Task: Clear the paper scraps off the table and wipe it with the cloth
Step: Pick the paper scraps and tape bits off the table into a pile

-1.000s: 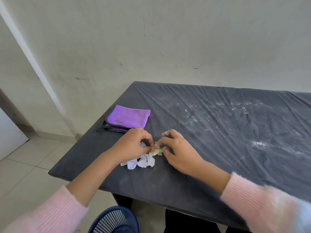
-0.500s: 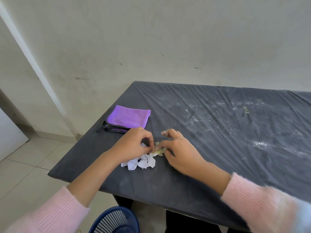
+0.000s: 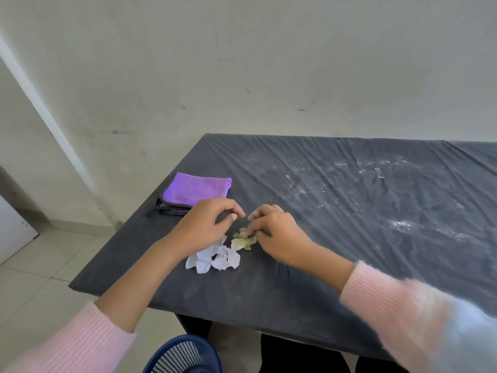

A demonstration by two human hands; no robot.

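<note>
A small heap of white paper scraps [image 3: 215, 258] lies near the front left of the dark grey table [image 3: 349, 238], with crumpled yellowish scraps [image 3: 243, 242] just to its right. My left hand [image 3: 204, 227] hovers over the white heap with its fingers curled and apart, holding nothing. My right hand [image 3: 279, 235] pinches the top of the yellowish scraps with its fingertips. A folded purple cloth [image 3: 197, 191] lies at the table's left edge, just behind my left hand. One small scrap [image 3: 379, 172] sits alone far back on the right.
White dusty smears [image 3: 317, 184] and a further dusty patch [image 3: 403, 224] mark the table cover. A blue mesh basket [image 3: 185, 356] stands on the floor below the table's front edge. A wall runs behind the table, and tiled floor lies to the left.
My left hand has let go of the yellowish scraps and lifted slightly away from them. My right fingertips stay on the scraps. The white heap has not moved.
</note>
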